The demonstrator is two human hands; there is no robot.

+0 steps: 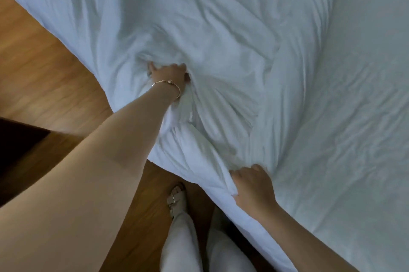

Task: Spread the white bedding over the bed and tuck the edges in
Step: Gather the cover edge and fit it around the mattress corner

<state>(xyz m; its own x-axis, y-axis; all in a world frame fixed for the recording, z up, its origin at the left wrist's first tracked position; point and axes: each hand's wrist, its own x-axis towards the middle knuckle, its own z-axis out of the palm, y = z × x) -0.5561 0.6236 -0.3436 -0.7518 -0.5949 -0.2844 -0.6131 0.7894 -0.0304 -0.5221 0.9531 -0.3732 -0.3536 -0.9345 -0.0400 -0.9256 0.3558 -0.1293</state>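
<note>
White bedding (221,35) lain bunched, wrinkled on bed (365,116), beyond both hands. Fold gripped by left hand (169,73), edge pinched by right hand (252,185), fingers curled. Spreading unfinished; tucking judged not begun.

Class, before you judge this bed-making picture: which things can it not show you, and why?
Head view:
- Left hand: fingertips buried in folds of the white bedding.
- Right hand: fingertips hidden under the bunched edge.
- Mattress side and any tucked edge: covered by hanging bedding.
- Far side of the bed: cut off by the frame edges.
- Dark shape at left: cut off, cannot be identified.
</note>
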